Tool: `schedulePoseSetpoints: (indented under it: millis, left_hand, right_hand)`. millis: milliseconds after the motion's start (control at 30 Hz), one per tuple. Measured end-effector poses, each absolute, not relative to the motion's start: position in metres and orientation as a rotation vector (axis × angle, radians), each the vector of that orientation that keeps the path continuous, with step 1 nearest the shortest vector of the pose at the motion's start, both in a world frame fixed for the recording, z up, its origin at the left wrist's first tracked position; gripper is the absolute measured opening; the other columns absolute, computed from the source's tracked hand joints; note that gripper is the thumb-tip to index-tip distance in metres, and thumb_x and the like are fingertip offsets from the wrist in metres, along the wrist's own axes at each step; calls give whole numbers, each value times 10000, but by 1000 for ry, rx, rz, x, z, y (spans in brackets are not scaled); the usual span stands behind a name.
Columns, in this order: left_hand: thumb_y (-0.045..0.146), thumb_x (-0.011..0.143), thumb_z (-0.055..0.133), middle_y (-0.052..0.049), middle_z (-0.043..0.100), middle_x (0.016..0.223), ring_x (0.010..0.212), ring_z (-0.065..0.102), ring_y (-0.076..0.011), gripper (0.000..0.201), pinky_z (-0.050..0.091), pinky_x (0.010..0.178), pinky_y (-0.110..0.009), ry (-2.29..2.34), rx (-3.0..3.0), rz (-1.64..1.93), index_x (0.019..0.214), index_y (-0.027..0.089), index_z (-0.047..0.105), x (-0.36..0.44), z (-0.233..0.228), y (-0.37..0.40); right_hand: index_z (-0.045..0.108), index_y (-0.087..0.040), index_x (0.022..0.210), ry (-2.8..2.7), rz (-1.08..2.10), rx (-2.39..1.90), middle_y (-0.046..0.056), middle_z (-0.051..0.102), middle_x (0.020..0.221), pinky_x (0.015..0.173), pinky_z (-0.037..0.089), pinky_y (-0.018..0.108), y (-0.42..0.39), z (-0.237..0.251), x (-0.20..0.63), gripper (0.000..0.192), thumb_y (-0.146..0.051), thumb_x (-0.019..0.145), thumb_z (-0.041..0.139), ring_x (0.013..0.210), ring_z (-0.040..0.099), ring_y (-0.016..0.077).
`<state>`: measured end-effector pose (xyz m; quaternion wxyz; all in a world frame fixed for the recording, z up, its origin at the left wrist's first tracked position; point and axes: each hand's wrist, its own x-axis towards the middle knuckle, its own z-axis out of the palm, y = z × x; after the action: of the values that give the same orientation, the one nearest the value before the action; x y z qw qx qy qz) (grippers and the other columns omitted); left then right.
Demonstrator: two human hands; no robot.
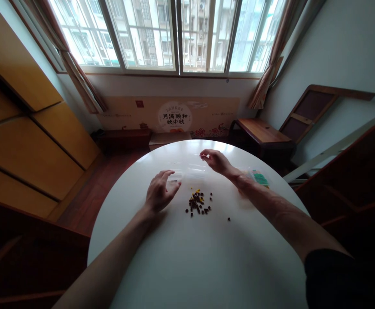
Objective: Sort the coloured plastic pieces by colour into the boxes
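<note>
My left hand (pixel 162 192) is over the left part of the white round table, thumb and fingers spread apart in a C shape. A small clear, whitish piece (pixel 175 177) lies in the gap by its fingers; I cannot tell whether they touch it. Farther out, my right hand (pixel 217 160) has its fingertips pinched together. A thin pale sliver shows at the tips, too small to name. Between my forearms lies a loose pile of small dark brown blocks (pixel 197 205), with several small yellow pieces (pixel 198 192) at its far side.
A clear container with green pieces (pixel 260 178) stands beyond my right forearm, partly hidden by it. One stray dark block (pixel 229 219) lies right of the pile. Past the table (pixel 174 266) are a wooden chair (pixel 263 131), a long printed board (pixel 129 113) and a window.
</note>
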<state>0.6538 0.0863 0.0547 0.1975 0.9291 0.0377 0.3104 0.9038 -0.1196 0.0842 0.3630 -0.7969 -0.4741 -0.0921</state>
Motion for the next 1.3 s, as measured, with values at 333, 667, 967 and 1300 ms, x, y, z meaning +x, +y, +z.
schedulePoseSetpoints:
  millis: [333,667,967,1300]
  left_hand:
    - [399,995,698,-136,709,1396,1283,685,-341,402,555,1145,-522,166,2661,803,1348,210,671,658,44,91]
    - [358,995,683,-130,694,1416,1274,697,-341,360,576,1140,-530,192,2637,772,1318,200,691,657,44,89]
    - [340,997,679,-145,665,1465,1301,699,-325,385,580,1159,-518,123,2580,763,1355,197,671,660,41,90]
    - [387,992,686,-142,672,1464,1304,691,-340,411,573,1154,-529,132,2618,760,1358,203,662,659,43,88]
  right_hand:
    - [710,-215,1306,-1248,-118,-2027,53,804,1136,839,563,316,-116,70,892,283,-229,1032,640,792,693,173]
    - [521,-153,1520,-1045,-20,-2433,64,809,980,773,507,312,-137,68,862,629,-467,1016,729,904,761,256]
    - [446,-185,1589,-1099,29,-2270,34,820,998,741,506,313,-146,58,848,660,-371,1013,708,797,741,219]
    - [598,-260,1508,-1376,-158,-2097,122,726,1408,1170,541,508,-261,105,881,591,-468,978,758,1307,688,330]
